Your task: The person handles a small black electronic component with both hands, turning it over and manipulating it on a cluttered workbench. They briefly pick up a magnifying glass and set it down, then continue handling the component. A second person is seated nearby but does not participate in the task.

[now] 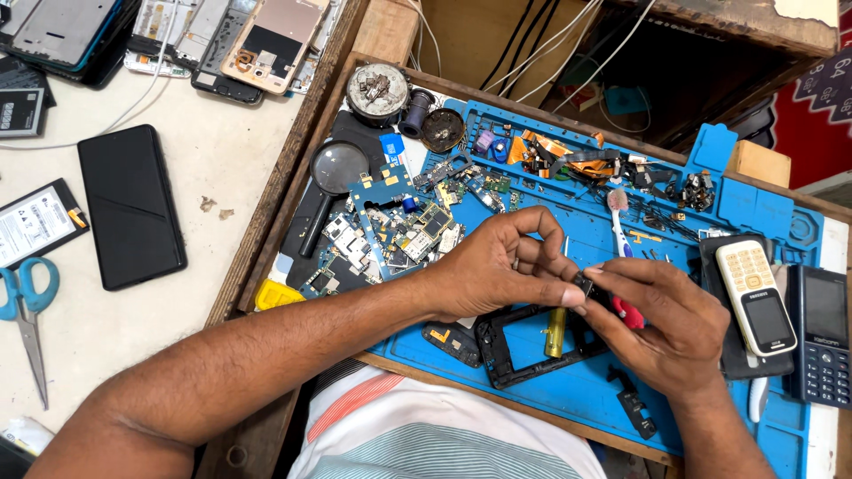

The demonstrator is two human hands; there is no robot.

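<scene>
I am looking down at a blue repair mat (568,381) set in a wooden tray, crowded with phone parts, beside a pale worktop (115,346) to my left. My two hands are meeting over the middle of the mat. My left hand (497,266) is curling in from the left, thumb and fingertips pinched shut on a small dark component (583,284). My right hand (666,319) is coming up from the lower right, its fingers closing on the same piece from the other side and also wrapping a red-handled tool (628,312); I cannot tell how firmly either hand is gripping. The piece is sitting right between my fingertips, equally near both hands. Just below it a black phone frame (506,350) is lying flat, its long side running left to right, with a yellow cylinder (556,330) standing across it. A heap of circuit boards (390,235) and a magnifying glass (335,173) are lying beyond my left wrist. Two keypad phones (785,310) are resting right of my right hand, and a black smartphone (131,206) and blue-handled scissors (28,310) are lying well apart on the worktop.
</scene>
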